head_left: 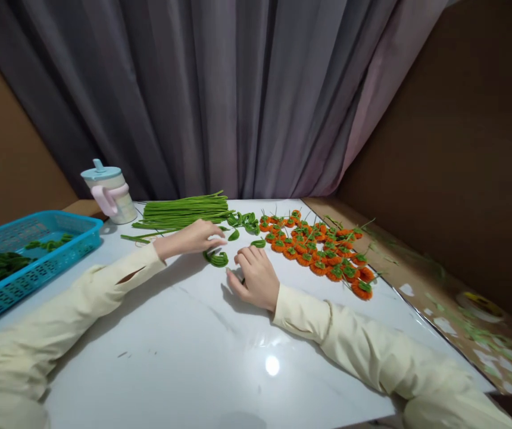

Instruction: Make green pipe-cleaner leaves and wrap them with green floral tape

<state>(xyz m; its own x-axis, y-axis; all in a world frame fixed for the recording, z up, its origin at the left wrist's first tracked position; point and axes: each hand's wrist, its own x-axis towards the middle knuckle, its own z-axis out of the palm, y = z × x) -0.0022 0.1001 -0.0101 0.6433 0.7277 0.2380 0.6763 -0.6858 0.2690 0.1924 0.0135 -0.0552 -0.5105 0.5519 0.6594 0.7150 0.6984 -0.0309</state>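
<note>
In the head view, we hold our left hand (196, 236), fingers loosely parted and gripping nothing visible, near curled green chenille strips (217, 258) on the marbled table (184, 339). Our right hand (258, 277) bends nearby; we cannot tell whether it grips anything. Straight green chenille stems (184, 210) and green-topped orange chenille pieces (320, 270) lie grouped apart, presumably for easy reach.

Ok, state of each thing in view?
Left hand: fingers parted, by the curls
Right hand: fingers bent, grip unclear
Curls: bent green pieces, some clustered, some apart
Stems: mostly straight, laid alongside each other
Orange pieces: green-topped, grouped on the table
Basket: uncovered, green pieces inside
Cup: lid on, standing
Curtain: hanging in folds
</note>
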